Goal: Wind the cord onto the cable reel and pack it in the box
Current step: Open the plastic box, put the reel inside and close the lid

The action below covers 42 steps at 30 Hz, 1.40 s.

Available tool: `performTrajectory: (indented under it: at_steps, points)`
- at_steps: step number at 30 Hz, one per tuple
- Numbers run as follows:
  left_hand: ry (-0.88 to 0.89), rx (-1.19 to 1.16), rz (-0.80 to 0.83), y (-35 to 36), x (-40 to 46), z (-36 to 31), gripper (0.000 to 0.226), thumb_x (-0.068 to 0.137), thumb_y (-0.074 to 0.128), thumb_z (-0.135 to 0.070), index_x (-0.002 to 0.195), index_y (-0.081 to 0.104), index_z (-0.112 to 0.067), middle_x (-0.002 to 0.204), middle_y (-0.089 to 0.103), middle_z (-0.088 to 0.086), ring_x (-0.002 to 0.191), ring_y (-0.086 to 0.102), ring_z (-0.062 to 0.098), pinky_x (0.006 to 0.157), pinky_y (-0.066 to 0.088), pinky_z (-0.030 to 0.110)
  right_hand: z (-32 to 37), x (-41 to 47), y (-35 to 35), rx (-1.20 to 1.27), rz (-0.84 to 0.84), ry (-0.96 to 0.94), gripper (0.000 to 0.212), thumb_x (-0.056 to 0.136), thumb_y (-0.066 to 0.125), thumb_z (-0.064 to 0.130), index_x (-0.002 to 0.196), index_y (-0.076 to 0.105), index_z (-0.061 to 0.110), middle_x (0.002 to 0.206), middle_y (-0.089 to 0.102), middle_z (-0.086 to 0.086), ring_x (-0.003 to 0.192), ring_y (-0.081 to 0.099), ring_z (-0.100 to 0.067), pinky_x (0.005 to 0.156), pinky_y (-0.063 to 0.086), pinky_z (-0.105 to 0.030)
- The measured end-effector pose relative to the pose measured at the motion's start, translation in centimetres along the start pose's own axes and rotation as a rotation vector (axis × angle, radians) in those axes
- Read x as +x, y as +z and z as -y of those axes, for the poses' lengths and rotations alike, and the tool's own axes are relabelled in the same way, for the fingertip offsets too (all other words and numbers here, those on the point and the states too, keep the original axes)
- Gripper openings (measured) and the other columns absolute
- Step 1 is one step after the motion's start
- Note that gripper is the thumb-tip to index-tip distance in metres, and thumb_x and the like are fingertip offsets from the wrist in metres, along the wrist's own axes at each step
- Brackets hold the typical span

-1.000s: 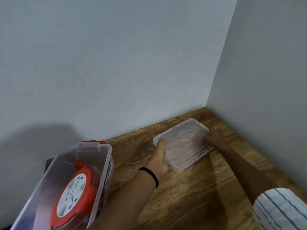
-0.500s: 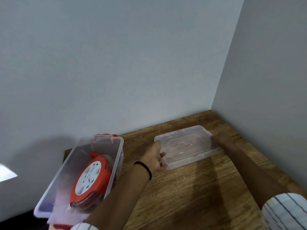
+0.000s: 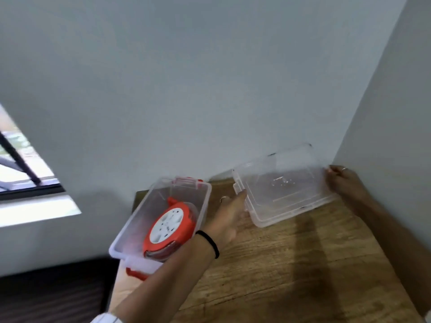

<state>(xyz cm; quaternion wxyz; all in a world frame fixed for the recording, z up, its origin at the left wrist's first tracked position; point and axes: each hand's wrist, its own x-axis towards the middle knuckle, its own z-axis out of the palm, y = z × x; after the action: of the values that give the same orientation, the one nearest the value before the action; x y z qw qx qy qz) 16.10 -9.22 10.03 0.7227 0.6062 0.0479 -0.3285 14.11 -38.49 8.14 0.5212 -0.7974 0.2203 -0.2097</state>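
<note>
The orange and white cable reel [image 3: 169,227] lies inside the clear plastic box [image 3: 203,201], which stands open at the table's left edge with red latches at both ends. The box's clear lid [image 3: 282,187] is lifted off the table and tilted, its far edge raised toward the wall. My left hand [image 3: 231,215] grips the lid's near-left corner. My right hand [image 3: 345,183] holds the lid's right edge, close to the corner of the walls.
The wooden table [image 3: 291,264] fills the lower right, set into the corner of two grey walls. A window [image 3: 21,173] shows at the far left. The floor below the table's left edge is dark.
The lid has come up off the table, held at both ends, and now tilts. The view has swung, so box and reel sit nearer the middle.
</note>
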Motion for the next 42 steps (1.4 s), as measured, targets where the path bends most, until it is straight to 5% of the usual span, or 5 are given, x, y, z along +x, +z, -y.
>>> performTrajectory:
  at_steps: [4,8,15,20,42]
  points:
    - [0.112,0.121,-0.047,-4.9,-5.0,-1.3,0.025,0.100,0.049,-0.031,0.116,0.060,-0.015,0.098,0.073,0.008,0.090,0.071,0.021,0.080,0.055,0.033,4.1,1.1,4.2,-0.023,0.063,-0.119,0.026,0.097,0.051,0.017,0.116,0.061,0.003,0.087,0.062,-0.010,0.069,0.054,-0.009,0.062,0.043,-0.015]
    - [0.102,0.167,-0.202,-10.6,-9.5,-1.4,0.034,0.097,0.054,-0.030,0.108,0.064,0.000,0.089,0.075,0.017,0.078,0.074,0.024,0.068,0.059,0.030,7.9,0.9,10.9,-0.077,0.273,-0.190,0.025,0.097,0.051,0.019,0.117,0.061,0.007,0.080,0.061,-0.003,0.058,0.049,-0.005,0.047,0.038,-0.006]
    - [0.072,0.211,-0.424,-17.3,-13.8,1.1,0.050,0.092,0.057,-0.041,0.088,0.068,0.007,0.080,0.075,0.019,0.059,0.071,0.021,0.040,0.040,0.015,11.5,-2.2,22.0,-0.319,0.522,-0.377,0.036,0.091,0.060,0.032,0.118,0.064,0.008,0.113,0.065,-0.006,0.099,0.060,-0.017,0.080,0.038,-0.022]
    - [0.060,0.338,-0.476,-19.6,-13.5,1.8,0.052,0.091,0.057,-0.045,0.086,0.070,0.005,0.072,0.075,0.016,0.044,0.063,0.013,0.038,0.028,0.017,11.5,-3.4,25.8,-0.371,0.568,-0.342,0.033,0.094,0.055,0.031,0.118,0.063,0.010,0.117,0.064,-0.006,0.105,0.058,-0.018,0.080,0.035,-0.021]
    - [0.000,0.439,-0.483,-20.2,-11.5,3.2,0.053,0.093,0.053,-0.047,0.072,0.068,-0.001,0.063,0.073,0.013,0.036,0.056,0.014,0.035,0.025,0.017,11.1,-2.7,28.8,-0.610,0.597,-0.402,0.033,0.097,0.049,0.025,0.122,0.062,0.008,0.126,0.061,-0.011,0.116,0.055,-0.025,0.094,0.038,-0.024]
